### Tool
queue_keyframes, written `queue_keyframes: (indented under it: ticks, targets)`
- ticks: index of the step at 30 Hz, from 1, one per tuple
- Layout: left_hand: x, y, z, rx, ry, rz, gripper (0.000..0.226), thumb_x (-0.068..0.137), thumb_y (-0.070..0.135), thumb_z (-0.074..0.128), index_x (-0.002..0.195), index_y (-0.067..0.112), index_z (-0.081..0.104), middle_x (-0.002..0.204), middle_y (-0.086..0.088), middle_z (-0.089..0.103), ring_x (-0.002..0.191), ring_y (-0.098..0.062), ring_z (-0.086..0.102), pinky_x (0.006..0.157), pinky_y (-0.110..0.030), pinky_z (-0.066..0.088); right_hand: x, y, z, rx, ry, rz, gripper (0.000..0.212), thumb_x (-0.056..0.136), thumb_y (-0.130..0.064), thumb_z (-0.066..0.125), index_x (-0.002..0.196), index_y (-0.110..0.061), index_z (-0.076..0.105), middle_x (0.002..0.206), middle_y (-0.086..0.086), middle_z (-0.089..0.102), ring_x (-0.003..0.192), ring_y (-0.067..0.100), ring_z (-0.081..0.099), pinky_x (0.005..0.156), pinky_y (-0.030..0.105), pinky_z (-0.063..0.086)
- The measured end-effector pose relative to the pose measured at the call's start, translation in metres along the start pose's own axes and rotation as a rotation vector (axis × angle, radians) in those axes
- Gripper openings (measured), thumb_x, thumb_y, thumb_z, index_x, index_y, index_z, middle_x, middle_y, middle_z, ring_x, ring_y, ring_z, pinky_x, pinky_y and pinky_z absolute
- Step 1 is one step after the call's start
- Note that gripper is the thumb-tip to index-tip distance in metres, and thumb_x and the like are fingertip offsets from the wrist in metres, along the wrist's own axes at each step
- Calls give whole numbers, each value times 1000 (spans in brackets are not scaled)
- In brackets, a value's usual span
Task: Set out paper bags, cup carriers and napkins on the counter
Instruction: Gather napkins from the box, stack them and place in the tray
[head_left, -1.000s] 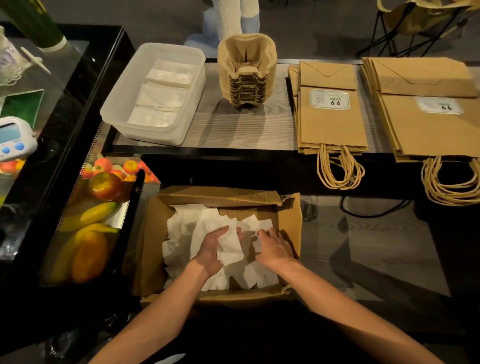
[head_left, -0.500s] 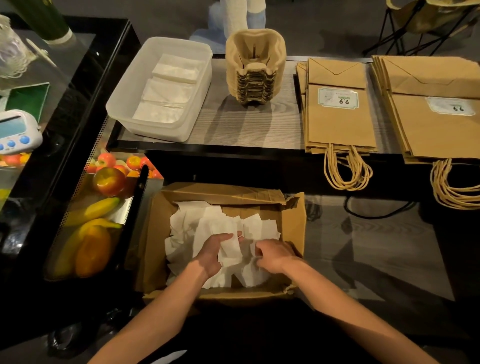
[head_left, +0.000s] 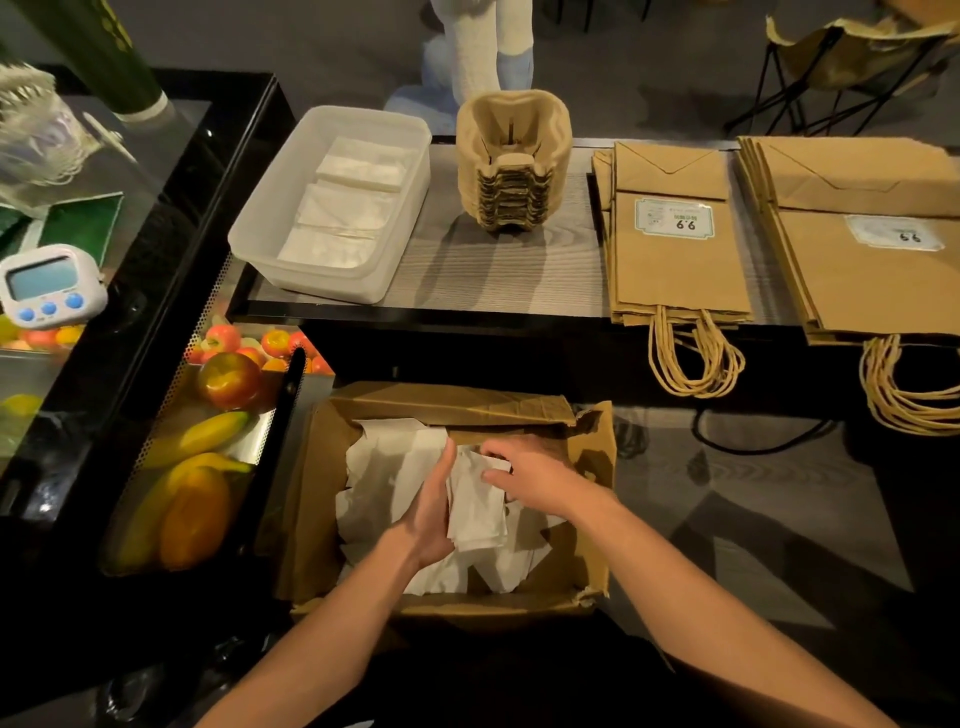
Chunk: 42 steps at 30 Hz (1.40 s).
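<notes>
Down in the cardboard box (head_left: 597, 525), below the bench (head_left: 493, 270), both hands are clamped on a loose sheaf of napkins (head_left: 475, 512), left hand (head_left: 431, 514) cradling, right hand (head_left: 532, 473) pinching its top edge; the uneven sheets could slide free when lifted.

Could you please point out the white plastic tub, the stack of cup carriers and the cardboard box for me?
white plastic tub (head_left: 322, 283), head view, on its near wall.
stack of cup carriers (head_left: 513, 136), head view, on the top carrier's middle.
cardboard box (head_left: 452, 404), head view, on its far flap.
</notes>
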<state>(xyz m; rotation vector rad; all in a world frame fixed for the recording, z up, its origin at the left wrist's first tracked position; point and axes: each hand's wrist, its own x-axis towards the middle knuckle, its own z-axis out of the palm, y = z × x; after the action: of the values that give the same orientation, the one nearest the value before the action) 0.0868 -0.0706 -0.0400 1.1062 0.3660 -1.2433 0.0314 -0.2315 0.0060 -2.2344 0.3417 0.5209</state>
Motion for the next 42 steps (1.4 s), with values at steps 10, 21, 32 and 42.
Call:
queue_keyframes:
  ticks: [10, 21, 32, 42]
  targets:
    - [-22, 16, 24, -15, 6, 59, 24, 92, 21, 65, 109, 5, 73, 103, -19, 73, 92, -34, 72, 84, -47, 58, -19, -1, 15, 250, 228, 6, 74, 96, -45, 65, 156, -42, 21, 157, -11, 26, 136, 13, 41, 110, 34, 41]
    - [-47, 46, 69, -180, 106, 300, 20, 99, 13, 60, 119, 10, 63, 83, -10, 78, 96, -32, 68, 97, -52, 51, -37, -25, 4, 940, 267, 117, 27, 94, -23, 71, 120, -23, 65, 111, -1, 73, 105, 17, 69, 86, 31, 56]
    - [-71, 82, 85, 8, 46, 566, 33, 95, 16, 69, 127, 18, 63, 112, -9, 76, 113, -29, 69, 102, -51, 54, -37, -56, -40, 1121, 400, 36, 34, 90, -24, 74, 123, -24, 63, 113, 0, 73, 108, 19, 67, 92, 38, 56]
    - [-82, 166, 111, 443, 111, 929, 44, 83, -4, 76, 120, 18, 66, 112, -4, 73, 107, -13, 69, 86, -24, 57, -26, -83, -129, 441, 628, -301, 28, 100, -14, 60, 120, -32, 54, 111, -14, 63, 103, -4, 56, 77, 7, 42]
